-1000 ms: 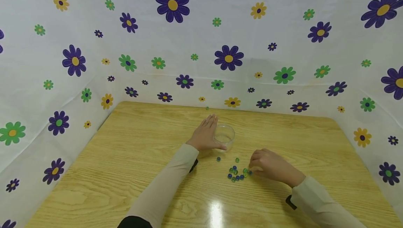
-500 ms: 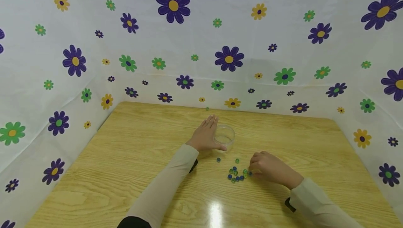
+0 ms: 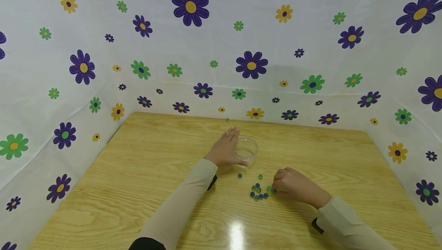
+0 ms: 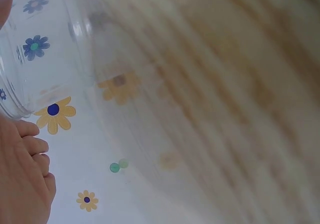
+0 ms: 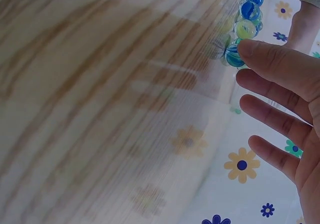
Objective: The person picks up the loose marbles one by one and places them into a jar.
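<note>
A clear round jar [image 3: 246,148] stands open-topped on the table. My left hand [image 3: 224,150] holds its side, thumb in front and fingers behind; the jar [image 4: 45,49] also shows in the left wrist view. Right of and nearer than the jar lies a loose group of blue and green glass marbles [image 3: 258,190]. My right hand [image 3: 295,185] is low at the group's right edge. In the right wrist view its thumb tip touches or nearly touches a blue marble [image 5: 234,55], and the other fingers are spread with nothing between them.
A single blue marble [image 3: 239,176] and a green marble [image 3: 260,177] lie apart from the group. One small green marble [image 3: 227,119] sits at the back edge of the wooden table [image 3: 145,173]. A white flowered cloth [image 3: 214,31] hangs behind and at both sides.
My right hand has shifted slightly down and left, close by the marbles. The left hand and the jar have stayed in place.
</note>
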A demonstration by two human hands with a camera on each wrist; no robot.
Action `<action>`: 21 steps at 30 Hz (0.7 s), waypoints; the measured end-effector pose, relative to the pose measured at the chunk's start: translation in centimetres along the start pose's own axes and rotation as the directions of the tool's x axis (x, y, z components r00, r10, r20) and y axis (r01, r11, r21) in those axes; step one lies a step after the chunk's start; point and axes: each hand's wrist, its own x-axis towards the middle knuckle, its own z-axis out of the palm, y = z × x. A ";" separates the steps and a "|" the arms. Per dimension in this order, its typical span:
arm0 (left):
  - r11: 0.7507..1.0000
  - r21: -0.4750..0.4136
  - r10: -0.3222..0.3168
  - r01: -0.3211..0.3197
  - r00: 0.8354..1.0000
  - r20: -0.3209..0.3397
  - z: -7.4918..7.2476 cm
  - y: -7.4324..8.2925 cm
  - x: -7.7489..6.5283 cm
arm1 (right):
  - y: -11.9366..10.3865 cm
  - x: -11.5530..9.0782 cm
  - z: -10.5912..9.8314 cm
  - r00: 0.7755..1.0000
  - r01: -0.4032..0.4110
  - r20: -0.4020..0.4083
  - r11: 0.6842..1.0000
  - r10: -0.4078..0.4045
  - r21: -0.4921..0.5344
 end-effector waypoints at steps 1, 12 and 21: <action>1.000 0.001 0.000 0.000 1.000 0.001 0.1 0.0 0.0 | 0.0 0.0 0.0 1.000 0.002 -0.002 1.000 -0.002 0.000; 1.000 0.004 -0.017 0.017 1.000 -0.018 0.1 -0.1 -0.1 | 0.0 0.0 0.1 1.000 -0.017 0.013 1.000 0.017 -0.002; 0.998 -0.006 -0.055 0.055 0.998 -0.015 0.0 0.0 -0.3 | 0.0 0.0 0.0 0.999 -0.041 0.035 0.999 0.041 0.008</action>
